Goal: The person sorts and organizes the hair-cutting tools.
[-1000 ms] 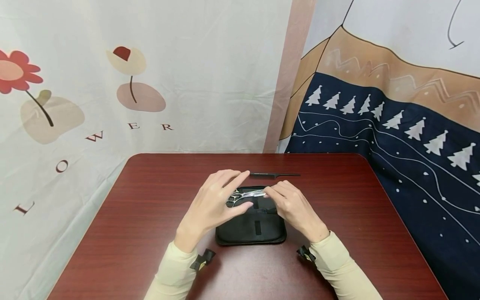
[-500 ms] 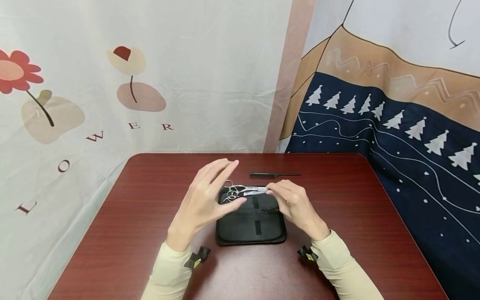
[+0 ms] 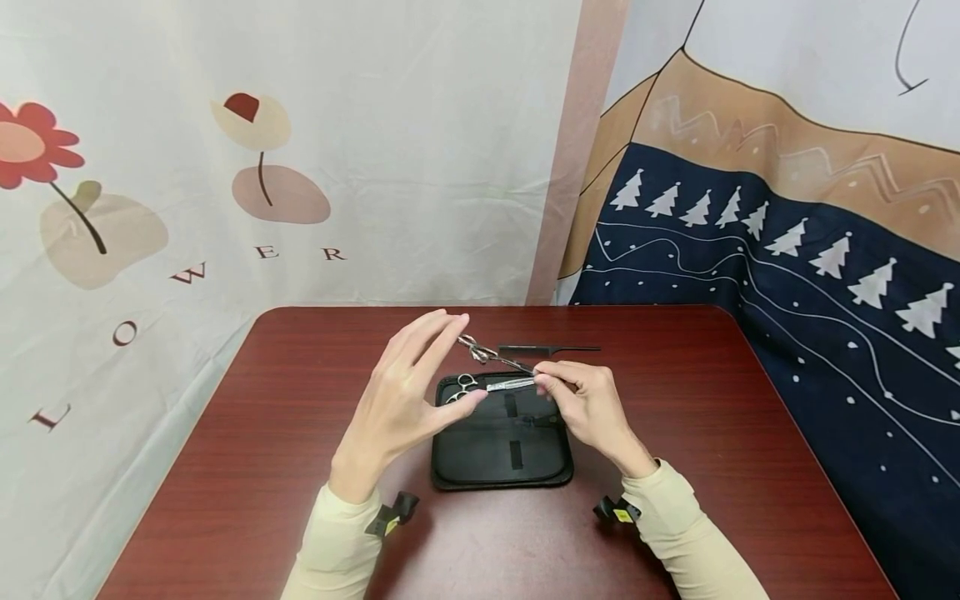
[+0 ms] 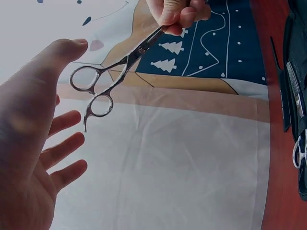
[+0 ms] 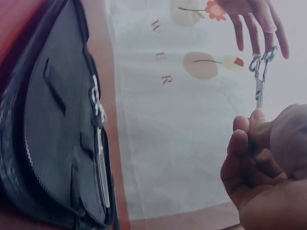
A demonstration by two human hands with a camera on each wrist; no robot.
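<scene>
My right hand (image 3: pixel 542 382) pinches the blade tip of a silver pair of scissors (image 3: pixel 491 356) and holds it in the air above the case, ring handles toward my left hand. That left hand (image 3: pixel 450 367) is open with its fingers spread, and its fingertips are close to the handles (image 4: pixel 93 91) without touching them. Below lies an open black zip case (image 3: pixel 502 442). A second silver pair of scissors (image 3: pixel 491 387) lies strapped in its upper part. In the right wrist view the held scissors (image 5: pixel 260 76) point at the left hand (image 5: pixel 254 19).
A thin black tail comb (image 3: pixel 547 349) lies on the dark red table (image 3: pixel 300 400) just behind the case. Printed cloth hangs behind the table and at its right. Bare wood shows on both sides of the case.
My right hand has lifted one pair of scissors off the case and tilted its handles up and leftward. My left hand has left the case, opened and drawn back to the left.
</scene>
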